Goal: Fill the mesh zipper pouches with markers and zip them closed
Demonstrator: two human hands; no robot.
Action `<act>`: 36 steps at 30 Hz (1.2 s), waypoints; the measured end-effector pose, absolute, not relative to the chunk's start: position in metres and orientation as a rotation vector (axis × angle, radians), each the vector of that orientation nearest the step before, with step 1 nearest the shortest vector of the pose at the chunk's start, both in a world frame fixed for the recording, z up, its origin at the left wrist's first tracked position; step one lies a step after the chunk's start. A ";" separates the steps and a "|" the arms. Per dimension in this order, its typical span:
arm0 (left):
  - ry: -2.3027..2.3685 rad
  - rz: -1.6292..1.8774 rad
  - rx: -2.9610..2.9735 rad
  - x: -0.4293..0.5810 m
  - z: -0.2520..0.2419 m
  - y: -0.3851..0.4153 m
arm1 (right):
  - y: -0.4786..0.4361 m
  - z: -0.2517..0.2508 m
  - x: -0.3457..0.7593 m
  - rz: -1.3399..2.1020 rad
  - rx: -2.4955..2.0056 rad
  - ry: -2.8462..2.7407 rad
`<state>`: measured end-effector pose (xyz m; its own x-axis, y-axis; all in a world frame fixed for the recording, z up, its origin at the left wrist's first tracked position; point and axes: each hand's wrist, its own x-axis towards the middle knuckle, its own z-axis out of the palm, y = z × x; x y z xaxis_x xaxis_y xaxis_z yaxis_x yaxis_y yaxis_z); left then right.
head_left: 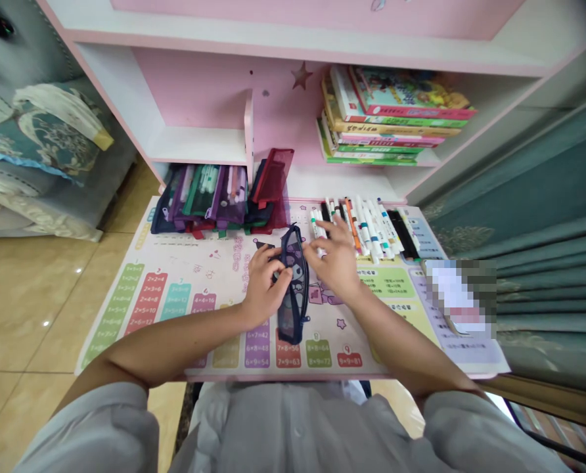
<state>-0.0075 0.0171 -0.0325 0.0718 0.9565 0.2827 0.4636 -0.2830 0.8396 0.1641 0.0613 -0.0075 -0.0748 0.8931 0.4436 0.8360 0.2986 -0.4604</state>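
Navy mesh pouch (297,292) is pinched in left hand (266,282), right hand (336,263) half-spread beside it.

Pink desk (322,378) w/ times-table mat (194,256), mesh pouches (202,203), loose markers (366,226), blurred obj. (455,295)

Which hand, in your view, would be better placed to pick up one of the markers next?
Probably the right hand: it is right beside the markers, while the left hand is farther from them and holds the navy mesh pouch.
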 end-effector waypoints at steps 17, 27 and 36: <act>1.398 1.180 1.813 -0.009 -0.032 0.021 | 0.114 -0.039 0.185 -0.029 -1.977 -2.069; 1.421 1.203 1.841 -0.010 -0.036 0.023 | 0.078 -0.003 0.175 0.218 -1.560 -1.906; 1.420 1.211 1.819 -0.010 -0.037 0.022 | 0.040 0.014 0.155 0.295 -1.434 -2.060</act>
<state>-0.0099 0.0224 -0.0369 0.0459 0.9444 0.3255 0.4702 -0.3079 0.8271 0.1554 0.0399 0.0141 -0.2320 0.9077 0.3496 0.7729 0.3902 -0.5004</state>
